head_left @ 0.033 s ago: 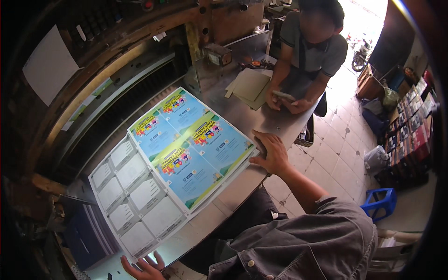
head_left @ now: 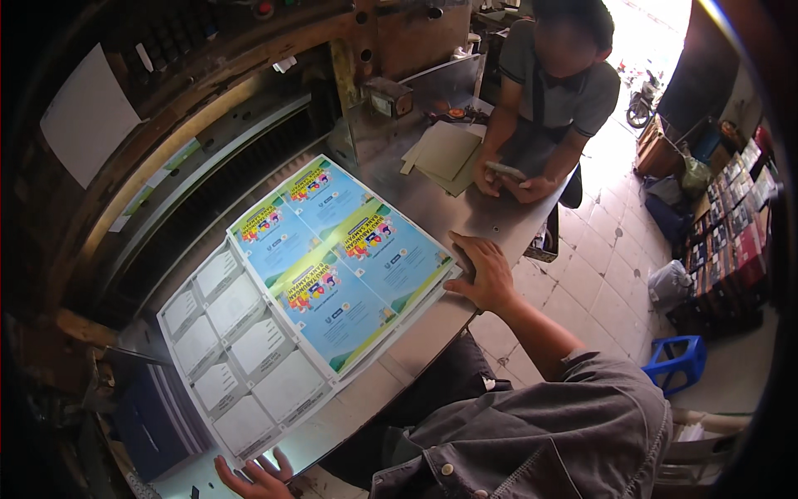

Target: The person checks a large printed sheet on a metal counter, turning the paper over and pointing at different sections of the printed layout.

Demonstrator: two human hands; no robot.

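While my spread right hand (head_left: 486, 273) and open left hand (head_left: 256, 481) sit near opposite ends, apparently gripping nothing, the grey gridded sheet (head_left: 249, 343) and colourful printed sheets (head_left: 342, 259) lie between them on the worktop (head_left: 413, 351), probably so I can reach both ends.

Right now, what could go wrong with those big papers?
The right hand is at a corner of the colourful sheets, so a push might crease it. The left hand is by the lower end of the grey-and-white sheets; a nudge could make them crooked. Another person is at the same table, so a bump might shift everything.
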